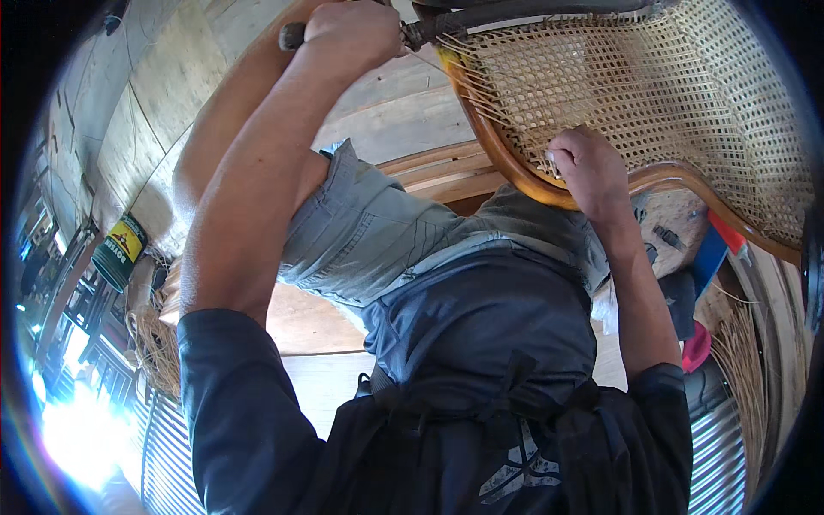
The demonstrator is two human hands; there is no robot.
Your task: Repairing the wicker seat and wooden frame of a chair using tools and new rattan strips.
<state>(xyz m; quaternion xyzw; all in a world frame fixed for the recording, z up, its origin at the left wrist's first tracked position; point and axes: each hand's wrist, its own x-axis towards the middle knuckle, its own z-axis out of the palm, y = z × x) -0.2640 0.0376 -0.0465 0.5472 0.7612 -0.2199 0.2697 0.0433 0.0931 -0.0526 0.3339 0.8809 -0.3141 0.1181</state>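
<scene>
- dark shirt [481,318] right up close, below the curved wooden frame [491,142], which is our landmark.
- and the work: a woven cane panel [627,94], sitting inside that frame at its upper right, open mesh across most of what we can see!
- so, weaving looks largely done, i'd judge; but loose strand ends [486,105] poke over the frame's left side, so that edge looks unfinished.
- right hand [592,172] at the frame's lower bend: thumb and fingers pinched together, apparently on a small pale piece [552,163], just beside the mesh. what that piece is, can't tell.
- left hand [354,36], up and left of the frame: fingers curled closed by a dark bar [293,36]; whether they're clamped on it or on a thin strand, can't tell.
- spare cane bundle [745,360] waits below the frame's right end; green can [120,253] well off to its left.
</scene>
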